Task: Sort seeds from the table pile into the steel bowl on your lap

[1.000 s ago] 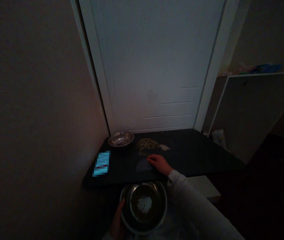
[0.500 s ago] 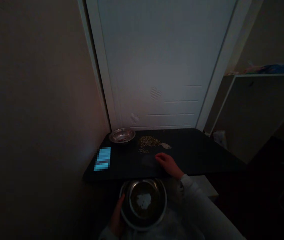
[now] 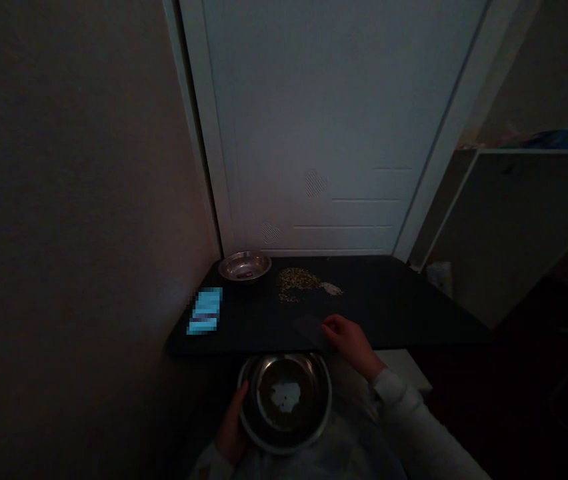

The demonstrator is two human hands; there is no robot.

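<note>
My left hand (image 3: 231, 427) grips the left rim of a metal bowl (image 3: 325, 407), held just below the table's front edge. Dark small grains lie around a pale patch on the bowl's bottom. Over the near part of the table, my right hand (image 3: 349, 340) has its fingers pinched on a thin, see-through sheet (image 3: 307, 326), only faintly visible in the dim light. Farther back lies a spread pile of greenish-brown grains (image 3: 297, 279). A small heap of whitish grains (image 3: 332, 289) touches its right end.
A second, shallow metal bowl (image 3: 245, 268) stands at the table's back left corner. In front of it lies a phone-like object with a blurred bright blue face (image 3: 205, 311). The dark table (image 3: 404, 307) meets a white door (image 3: 304, 120); a wall rises on the left.
My right hand has moved a little to the right and nearer the table's front edge, the see-through sheet moving with it. The left hand still grips the bowl.
</note>
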